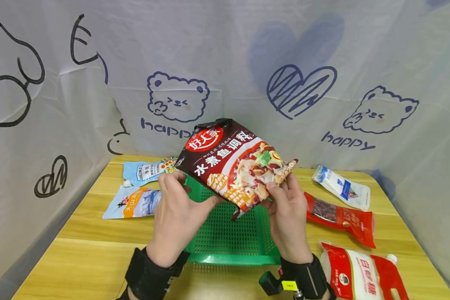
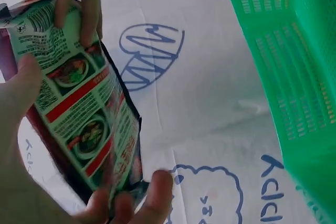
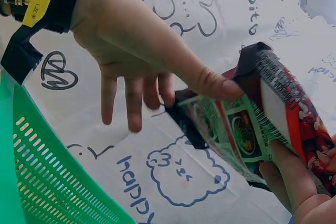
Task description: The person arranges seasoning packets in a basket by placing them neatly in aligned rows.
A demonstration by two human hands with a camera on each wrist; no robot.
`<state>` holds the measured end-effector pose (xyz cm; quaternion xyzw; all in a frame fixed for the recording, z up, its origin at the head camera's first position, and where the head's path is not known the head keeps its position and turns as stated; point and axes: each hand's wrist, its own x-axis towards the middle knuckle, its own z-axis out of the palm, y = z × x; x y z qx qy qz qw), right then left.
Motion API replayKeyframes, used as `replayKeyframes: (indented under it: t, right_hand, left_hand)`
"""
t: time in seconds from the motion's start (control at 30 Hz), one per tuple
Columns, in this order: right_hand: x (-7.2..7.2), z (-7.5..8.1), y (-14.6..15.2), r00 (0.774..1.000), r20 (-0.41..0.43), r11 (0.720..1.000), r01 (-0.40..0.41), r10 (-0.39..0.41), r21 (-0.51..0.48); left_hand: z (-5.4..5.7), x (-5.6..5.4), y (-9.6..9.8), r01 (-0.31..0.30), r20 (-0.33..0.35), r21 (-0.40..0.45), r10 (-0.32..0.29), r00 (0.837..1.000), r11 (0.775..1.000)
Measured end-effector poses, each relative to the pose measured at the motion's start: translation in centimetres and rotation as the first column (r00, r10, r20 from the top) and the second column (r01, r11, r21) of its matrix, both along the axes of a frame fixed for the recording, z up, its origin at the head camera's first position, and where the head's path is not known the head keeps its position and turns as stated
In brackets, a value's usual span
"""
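A dark red seasoning packet [image 1: 228, 162] with a picture of a fish dish is held up, tilted, over a green plastic basket [image 1: 232, 259]. My right hand [image 1: 290, 221] grips its lower right corner, thumb on the printed front and fingers behind. On the other side my left hand [image 1: 176, 221] is spread, its thumb touching the packet's lower edge and its straight fingers by the left corner. The left wrist view shows the packet's green back [image 2: 79, 93] with text and small food pictures. In the right wrist view, most left-hand fingers [image 3: 134, 103] hang away from the packet.
Left of the basket lie a blue Heinz pouch [image 1: 142, 173] and a light blue pouch with mountains [image 1: 135, 203]. To the right are a white and blue pouch [image 1: 343, 187], a red pack with a clear window [image 1: 345, 221] and a red and white sugar bag [image 1: 363, 271]. White drawn-on cloth [image 1: 225, 62] surrounds the table.
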<state>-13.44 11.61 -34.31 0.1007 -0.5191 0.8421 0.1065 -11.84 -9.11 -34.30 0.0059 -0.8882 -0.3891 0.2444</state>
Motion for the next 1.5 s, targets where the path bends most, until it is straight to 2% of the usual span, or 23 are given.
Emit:
replayKeyframes:
  t: [0.13,0.2,0.27,0.4,0.43,0.5,0.6,0.63,0.7,0.73,0.8,0.83,0.9,1.0,1.03,1.23,1.33,1.5]
  right_hand:
    - [0.0,0.0,-0.1,1.0,-0.006,1.0,-0.008,0.008,-0.009]
    - [0.0,0.0,-0.1,1.0,-0.004,1.0,-0.008,0.008,-0.009]
    - [0.0,-0.1,-0.2,1.0,0.002,1.0,-0.009,0.009,-0.011]
    - [0.0,-0.2,-0.3,1.0,0.026,1.0,-0.016,0.015,0.006]
    - [0.0,-0.3,-0.4,0.999,0.032,1.0,-0.018,0.017,0.016]
    - [0.0,-0.4,-0.6,0.999,0.05,0.999,-0.024,0.022,0.038]
    - [0.0,-0.6,-0.8,0.996,0.078,0.997,-0.039,0.034,0.068]
    - [0.0,-0.6,-1.0,0.996,0.087,0.996,-0.043,0.036,0.08]
    - [0.0,-0.8,-1.2,0.994,0.103,0.993,-0.052,0.042,0.104]
    - [0.0,-0.8,-1.3,0.993,0.109,0.991,-0.057,0.044,0.118]
    - [-0.1,-1.0,-1.4,0.992,0.118,0.988,-0.067,0.05,0.141]
    - [-0.1,-1.0,-1.5,0.991,0.121,0.986,-0.072,0.054,0.148]
    - [-0.1,-1.1,-1.5,0.99,0.127,0.984,-0.079,0.059,0.158]
    - [-0.1,-1.1,-1.5,0.988,0.136,0.982,-0.092,0.07,0.163]
    - [-0.1,-1.1,-1.5,0.988,0.137,0.982,-0.097,0.074,0.165]
    - [-0.4,-0.6,-0.9,0.985,0.137,0.983,-0.127,0.108,0.135]
    - [-0.6,-0.3,-0.3,0.986,0.136,0.987,-0.113,0.097,0.111]
    - [-0.9,0.1,0.9,0.992,0.116,0.988,-0.058,0.041,0.145]
  left_hand:
    - [0.2,0.0,-0.1,0.121,0.074,0.071,-0.127,0.989,0.99]
    - [0.3,0.0,-0.2,0.19,0.074,0.148,-0.202,0.977,0.971]
    - [0.5,0.0,-0.2,0.255,0.06,0.245,-0.277,0.959,0.935]
    - [0.7,0.0,-0.1,0.344,0.01,0.434,-0.386,0.922,0.833]
    - [0.7,0.0,-0.1,0.363,-0.01,0.483,-0.41,0.912,0.797]
    - [0.8,0.0,0.0,0.402,-0.061,0.575,-0.452,0.89,0.713]
    - [0.8,-0.1,0.2,0.449,-0.141,0.688,-0.502,0.853,0.57]
    - [0.7,-0.2,0.3,0.456,-0.158,0.71,-0.51,0.845,0.536]
    - [0.7,-0.3,0.4,0.448,-0.166,0.748,-0.516,0.841,0.489]
    - [0.6,-0.3,0.4,0.438,-0.164,0.763,-0.514,0.842,0.474]
    - [0.5,-0.4,0.5,0.413,-0.154,0.791,-0.506,0.849,0.452]
    - [0.5,-0.5,0.5,0.4,-0.148,0.8,-0.499,0.854,0.447]
    - [0.4,-0.6,0.5,0.386,-0.148,0.822,-0.497,0.855,0.419]
    - [0.4,-0.6,0.5,0.382,-0.155,0.831,-0.49,0.858,0.405]
    - [0.4,-0.6,0.5,0.381,-0.153,0.827,-0.485,0.861,0.414]
    - [0.6,-0.6,0.1,0.405,-0.187,0.808,-0.467,0.864,0.428]
    - [0.8,-0.5,-0.3,0.435,-0.216,0.797,-0.476,0.853,0.419]
    - [1.0,-0.5,-0.9,0.498,-0.25,0.74,-0.504,0.827,0.451]
